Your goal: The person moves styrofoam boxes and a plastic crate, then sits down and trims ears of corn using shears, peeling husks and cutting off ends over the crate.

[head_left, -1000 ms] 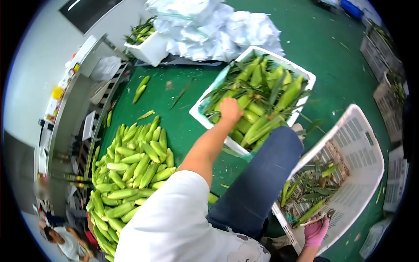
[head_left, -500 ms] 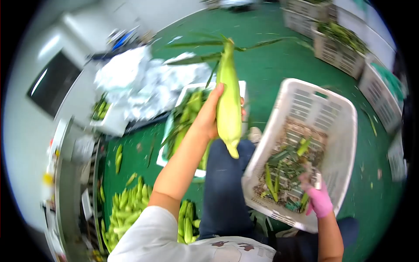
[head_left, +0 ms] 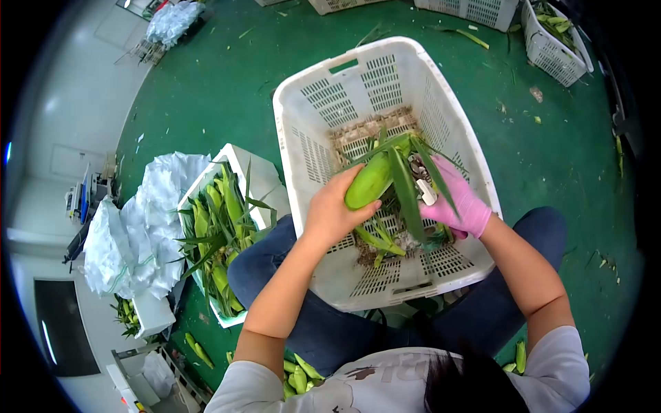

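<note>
My bare left hand (head_left: 337,206) is wrapped round a green corn cob in its husk (head_left: 370,182), held over the white slotted crate (head_left: 286,117). Long leaves spread from the cob's stalk end toward my right hand (head_left: 458,199), which wears a pink glove. That hand is closed round a tool with a white part (head_left: 426,192), partly hidden by the leaves. Husk scraps and leaves (head_left: 379,241) lie in the bottom of the crate, between my knees.
On the left stands a white foam box (head_left: 237,155) full of leafy corn, beside white plastic bags (head_left: 148,220). Loose cobs (head_left: 299,375) lie on the green floor by my legs. More crates (head_left: 558,62) stand along the far side.
The left hand has picked a cob from the foam box and carried it over the crate to the gloved right hand. The view has turned toward the crate.
</note>
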Demonstrator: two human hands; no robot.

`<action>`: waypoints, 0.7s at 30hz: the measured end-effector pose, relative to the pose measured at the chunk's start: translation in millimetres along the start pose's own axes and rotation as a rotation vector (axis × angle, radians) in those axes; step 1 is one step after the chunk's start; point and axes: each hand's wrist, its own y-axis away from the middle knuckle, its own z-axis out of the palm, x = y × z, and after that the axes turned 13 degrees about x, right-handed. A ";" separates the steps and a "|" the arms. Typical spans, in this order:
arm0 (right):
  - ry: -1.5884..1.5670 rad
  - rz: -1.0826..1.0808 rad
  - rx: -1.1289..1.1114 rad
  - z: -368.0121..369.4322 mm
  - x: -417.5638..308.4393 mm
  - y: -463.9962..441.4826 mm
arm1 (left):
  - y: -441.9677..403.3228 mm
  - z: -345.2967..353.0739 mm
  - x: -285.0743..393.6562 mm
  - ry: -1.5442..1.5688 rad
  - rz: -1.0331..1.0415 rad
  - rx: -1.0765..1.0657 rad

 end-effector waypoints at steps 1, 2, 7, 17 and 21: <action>0.041 0.007 -0.019 9.3 10.7 0.7 | -3.6 -3.5 -5.9 -0.008 0.002 -0.063; 0.046 -0.019 0.067 16.6 14.4 5.5 | -4.8 -3.3 -13.5 0.049 0.034 -0.075; -0.628 0.483 -0.184 28.4 -4.1 -1.0 | -7.4 -21.2 -16.0 0.210 -0.264 -0.342; -1.381 0.770 -0.271 22.3 -30.0 32.6 | -14.0 -14.2 -51.6 1.166 -0.585 0.297; -0.969 0.948 -0.409 33.8 -49.5 49.9 | -14.5 -10.3 -55.1 1.354 -0.532 0.495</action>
